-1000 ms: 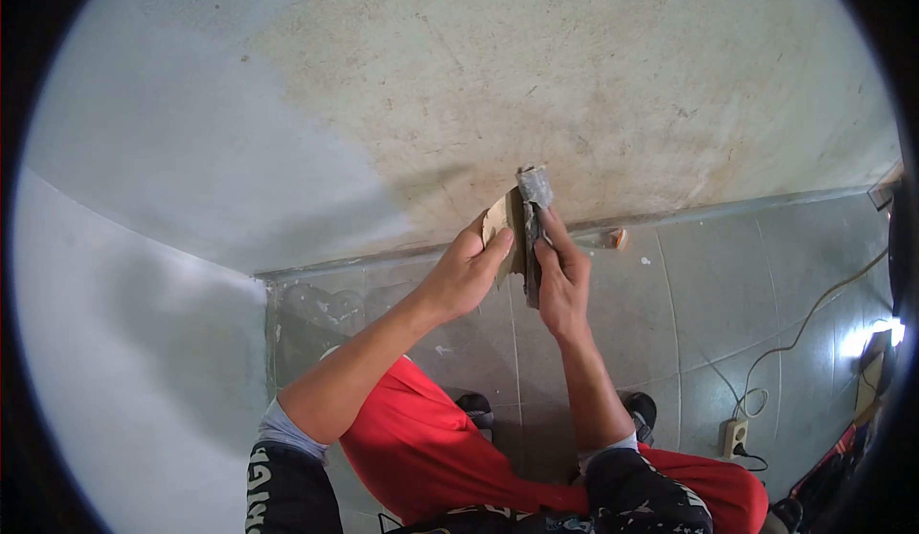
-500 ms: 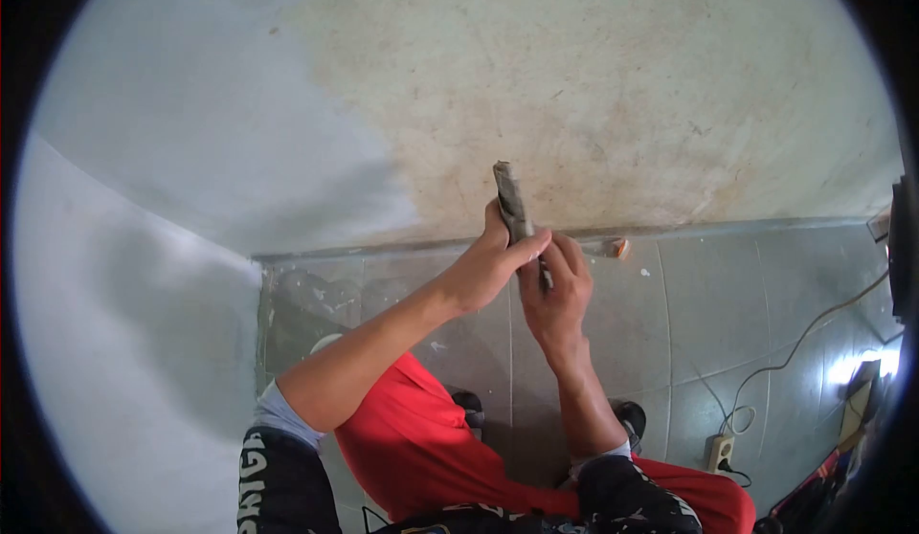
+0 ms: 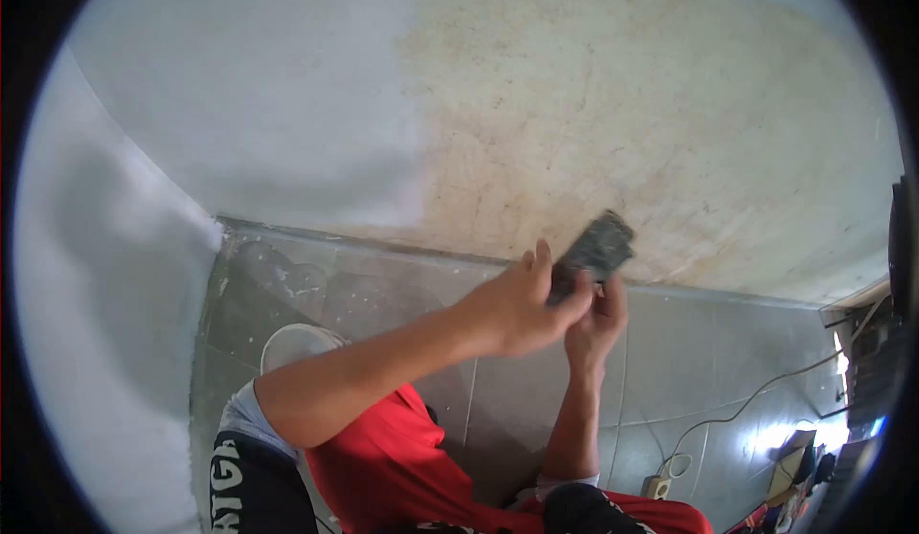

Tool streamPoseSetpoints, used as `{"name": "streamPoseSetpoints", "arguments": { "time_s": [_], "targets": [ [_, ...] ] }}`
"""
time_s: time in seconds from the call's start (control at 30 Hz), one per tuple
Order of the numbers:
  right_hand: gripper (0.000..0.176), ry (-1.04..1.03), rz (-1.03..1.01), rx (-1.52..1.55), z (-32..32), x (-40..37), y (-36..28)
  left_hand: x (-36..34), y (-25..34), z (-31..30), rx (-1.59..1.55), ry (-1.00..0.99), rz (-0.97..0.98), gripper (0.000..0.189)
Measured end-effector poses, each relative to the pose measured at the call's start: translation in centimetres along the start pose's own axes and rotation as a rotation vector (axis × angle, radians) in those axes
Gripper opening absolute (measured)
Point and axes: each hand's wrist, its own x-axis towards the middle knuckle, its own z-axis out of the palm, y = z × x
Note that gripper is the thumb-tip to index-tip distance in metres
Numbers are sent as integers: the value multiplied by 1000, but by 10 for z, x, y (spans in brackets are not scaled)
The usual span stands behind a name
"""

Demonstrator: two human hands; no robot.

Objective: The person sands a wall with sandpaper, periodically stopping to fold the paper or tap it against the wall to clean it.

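Note:
A dark grey, flat, roughly rectangular block (image 3: 605, 244) is held up in front of the stained lower wall. My left hand (image 3: 536, 304) grips its lower left side, thumb across the near face and one finger raised. Beneath its lower right end, the fingers of my right hand (image 3: 598, 322) are closed on it too. The block is blurred, so its surface detail cannot be made out. Behind it, the wall (image 3: 574, 103) is yellowish with brown stains, and the part to the left (image 3: 287, 84) is pale grey-white.
A white round container (image 3: 292, 344) stands on the grey tiled floor (image 3: 536, 390) beside my left forearm. At the lower right are a power socket block (image 3: 658, 488) and its cable (image 3: 737, 419). Assorted items lie at the far right edge.
The block has moved right and slightly down with both hands, and turned from edge-on to show its broad face. The view has shifted, bringing more of the white container into sight.

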Motion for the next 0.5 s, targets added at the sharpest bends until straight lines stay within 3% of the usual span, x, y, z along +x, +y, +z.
{"name": "streamPoseSetpoints", "arguments": {
  "time_s": [0.03,0.07,0.13,0.2,0.23,0.3,0.33,0.4,0.43,0.5],
  "targets": [
    [6,132,-18,-24,-6,7,1,-6,-6,10,293,26,71,99],
    [10,204,-135,-257,-20,17,4,-10,-9,17,589,59,140,88],
    [14,319,-503,-541,-26,48,-38,-20,5,20,676,-298,124,76],
    [23,435,-741,-611,-15,73,-75,-30,8,25,725,-597,192,68],
    [26,455,-874,-626,-11,87,-89,-30,13,26,728,-596,201,68],
    [33,397,-1184,-677,6,118,-112,-27,25,31,771,-994,75,62],
    [45,239,-1139,-801,10,128,-119,-30,23,33,780,-995,81,62],
    [49,44,-1370,-1041,20,153,-124,-33,14,37,767,-736,173,49],
    [49,48,-1368,-1053,21,161,-119,-31,15,37,770,-743,182,49],
    [45,-223,-1540,-1191,20,174,-98,-25,17,35,766,-790,202,58]
  ]
}}
